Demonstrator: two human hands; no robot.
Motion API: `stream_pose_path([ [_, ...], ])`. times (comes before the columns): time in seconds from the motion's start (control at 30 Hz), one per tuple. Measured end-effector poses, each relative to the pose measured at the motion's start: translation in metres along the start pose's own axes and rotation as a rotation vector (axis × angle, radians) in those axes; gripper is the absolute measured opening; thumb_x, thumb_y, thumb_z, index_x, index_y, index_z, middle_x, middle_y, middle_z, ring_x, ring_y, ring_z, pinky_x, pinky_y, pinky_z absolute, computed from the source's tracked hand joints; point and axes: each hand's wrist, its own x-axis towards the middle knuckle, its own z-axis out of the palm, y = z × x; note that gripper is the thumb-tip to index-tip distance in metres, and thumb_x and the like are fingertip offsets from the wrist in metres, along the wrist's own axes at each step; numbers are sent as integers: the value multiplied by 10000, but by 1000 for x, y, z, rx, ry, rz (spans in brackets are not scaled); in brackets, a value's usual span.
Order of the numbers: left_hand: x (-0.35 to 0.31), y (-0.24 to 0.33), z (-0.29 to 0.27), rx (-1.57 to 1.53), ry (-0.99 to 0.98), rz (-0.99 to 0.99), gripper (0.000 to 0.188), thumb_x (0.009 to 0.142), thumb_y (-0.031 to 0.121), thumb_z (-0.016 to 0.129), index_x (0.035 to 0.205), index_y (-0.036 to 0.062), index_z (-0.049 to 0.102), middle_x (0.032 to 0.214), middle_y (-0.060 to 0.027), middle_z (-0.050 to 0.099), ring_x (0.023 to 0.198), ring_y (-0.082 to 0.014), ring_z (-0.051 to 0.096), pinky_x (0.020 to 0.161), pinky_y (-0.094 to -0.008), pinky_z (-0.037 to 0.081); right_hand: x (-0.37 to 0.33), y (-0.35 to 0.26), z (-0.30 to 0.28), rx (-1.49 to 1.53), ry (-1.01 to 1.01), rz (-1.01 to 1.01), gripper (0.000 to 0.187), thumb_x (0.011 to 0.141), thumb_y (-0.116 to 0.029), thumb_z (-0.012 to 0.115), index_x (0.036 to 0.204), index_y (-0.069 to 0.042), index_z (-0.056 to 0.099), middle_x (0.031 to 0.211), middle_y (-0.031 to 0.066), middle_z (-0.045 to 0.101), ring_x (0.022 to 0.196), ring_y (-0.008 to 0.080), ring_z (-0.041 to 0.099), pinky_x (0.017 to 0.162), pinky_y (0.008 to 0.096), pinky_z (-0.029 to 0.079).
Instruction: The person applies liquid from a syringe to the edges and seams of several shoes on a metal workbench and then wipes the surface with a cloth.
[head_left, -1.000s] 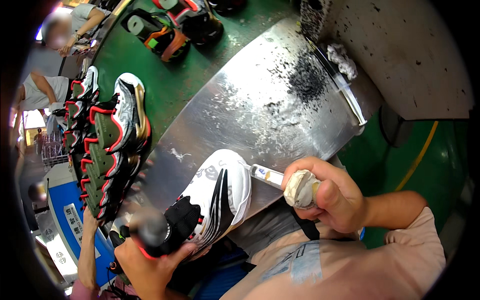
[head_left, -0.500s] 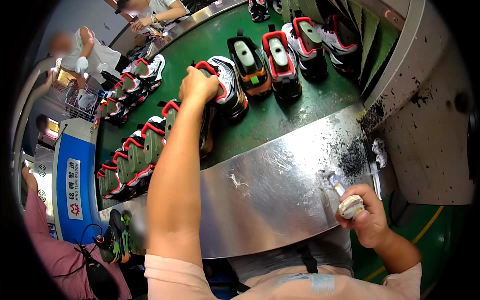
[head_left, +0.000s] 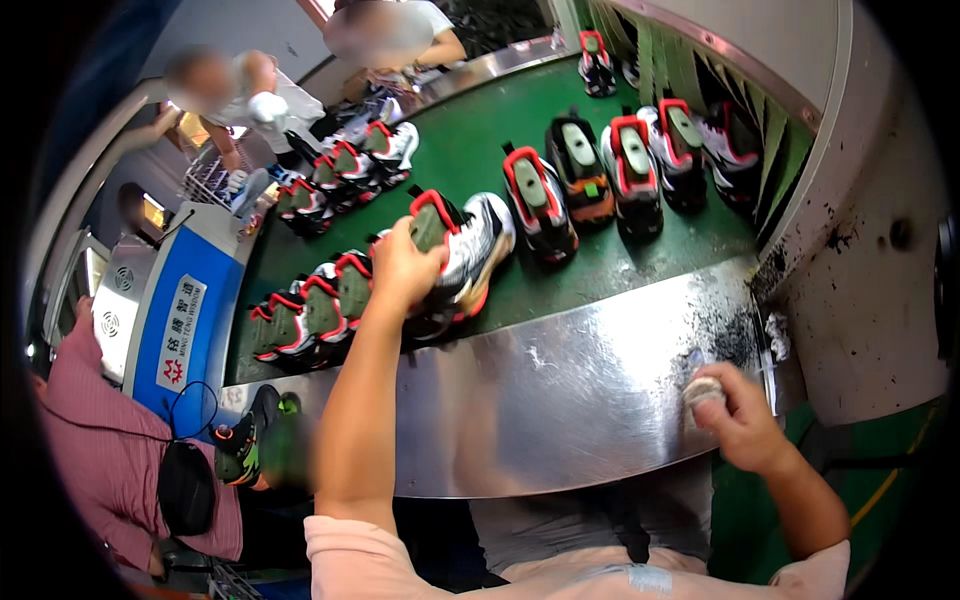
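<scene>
Just right of the left hand [head_left: 408,268], which grips it by its olive last [head_left: 431,228], is a white-and-black sneaker [head_left: 478,242]; a one-sided pinch could let it slip against the sneaker row [head_left: 320,297] leftward. The right hand [head_left: 748,428] clutches a wrapped-end syringe [head_left: 703,389].

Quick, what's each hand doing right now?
Left hand: closed on a red-collared, white-and-black sneaker.
Right hand: closed around a small tool with an off-white, lumpy round end, partly hidden.

Reaching well forward with curled left hand [head_left: 408,265] along nearly straight left arm [head_left: 362,400]. Gripping with right hand [head_left: 738,415], held farther back on bent right arm [head_left: 805,495].
</scene>
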Motion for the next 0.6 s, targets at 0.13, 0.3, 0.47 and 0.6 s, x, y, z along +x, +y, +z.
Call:
stream_pose_path([
  [0.13, -105, -21, -47, -199, 22, 175, 586, 661, 82, 740, 1204, -51, 566, 998, -201, 691, 944, -256, 681, 858, -336, 507, -7, -4, 25, -514, -63, -48, 321, 858, -241, 669, 1104, -52, 585, 819, 144, 638, 703, 263, 634, 642, 345, 486],
  [0.3, -217, -26, -67, -172, 83, 52, 675, 709, 80, 729, 1327, -16, 475, 1092, -259, 630, 1032, -386, 631, 891, -400, 480, -4, 12, 26, -661, -21, -118, 415, 846, -318, 682, 1172, -80, 586, 842, 139, 662, 757, 330, 647, 657, 405, 497],
  [0.47, -243, -46, -63, -186, 50, 40, 809, 741, 140, 710, 1438, -23, 333, 1485, -205, 349, 1378, -316, 342, 1129, -397, 260, -13, -12, 15, -883, -145, -58, 567, 847, -390, 671, 1336, -171, 485, 890, 151, 635, 806, 348, 623, 706, 455, 483],
  [0.6, -233, -57, -68, -596, -88, 113, 850, 734, 135, 663, 1470, -16, 267, 1478, -172, 352, 1368, -303, 347, 1128, -387, 255, -38, -16, -28, -977, 270, -100, 572, 793, -361, 717, 1297, -174, 519, 923, 112, 583, 809, 320, 604, 718, 422, 492],
])
